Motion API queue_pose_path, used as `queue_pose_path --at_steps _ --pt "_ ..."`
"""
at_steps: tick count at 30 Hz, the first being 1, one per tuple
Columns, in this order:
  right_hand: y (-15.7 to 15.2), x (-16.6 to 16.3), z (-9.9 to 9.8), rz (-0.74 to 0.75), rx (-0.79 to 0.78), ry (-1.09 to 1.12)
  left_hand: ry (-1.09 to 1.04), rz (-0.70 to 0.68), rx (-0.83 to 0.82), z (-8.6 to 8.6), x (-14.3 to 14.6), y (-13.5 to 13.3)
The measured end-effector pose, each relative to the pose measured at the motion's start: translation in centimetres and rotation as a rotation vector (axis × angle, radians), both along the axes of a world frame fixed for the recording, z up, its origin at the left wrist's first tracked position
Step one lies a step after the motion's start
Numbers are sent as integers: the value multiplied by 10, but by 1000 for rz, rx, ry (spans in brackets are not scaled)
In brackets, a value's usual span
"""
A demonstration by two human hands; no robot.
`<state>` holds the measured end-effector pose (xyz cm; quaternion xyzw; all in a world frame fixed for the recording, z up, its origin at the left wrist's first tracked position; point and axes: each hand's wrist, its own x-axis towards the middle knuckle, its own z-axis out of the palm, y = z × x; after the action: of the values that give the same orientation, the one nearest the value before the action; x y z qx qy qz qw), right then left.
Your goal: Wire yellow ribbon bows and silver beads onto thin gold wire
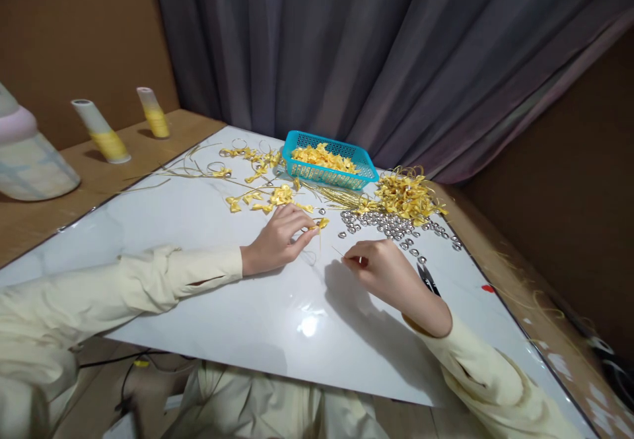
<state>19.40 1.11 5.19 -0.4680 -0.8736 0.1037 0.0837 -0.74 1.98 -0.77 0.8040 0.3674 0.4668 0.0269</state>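
My left hand (281, 239) pinches a small yellow ribbon bow (323, 223) between thumb and fingertips, just above the white board. A thin cord loop hangs beneath it. My right hand (379, 269) is closed in a pinch on the end of a thin gold cord (337, 251), a short way to the right of the bow. Several loose yellow bows (282, 195) lie just beyond my left hand. Beyond my right hand is a spread of small silver rings (391, 224). Black scissors (428, 279) lie partly hidden behind my right wrist.
A blue plastic basket (329, 179) with yellow bows stands at the back. Beside it is a heap of bows with gold cords (409, 195). Two thread cones (106, 136) and a large pale container (32, 155) stand on the left. A grey curtain (307, 49) hangs behind.
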Motion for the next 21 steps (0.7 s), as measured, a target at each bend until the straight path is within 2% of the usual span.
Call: queue_pose_path --at_steps 6,14,21 --pt "-9 17 -1 55 7 -42 -8 12 -14 -1 0 1" --pt "-39 48 1 -8 -65 -119 -47 30 16 -4 0 4" --pt "-56 70 6 -24 -58 -102 -56 43 7 -5 0 5"
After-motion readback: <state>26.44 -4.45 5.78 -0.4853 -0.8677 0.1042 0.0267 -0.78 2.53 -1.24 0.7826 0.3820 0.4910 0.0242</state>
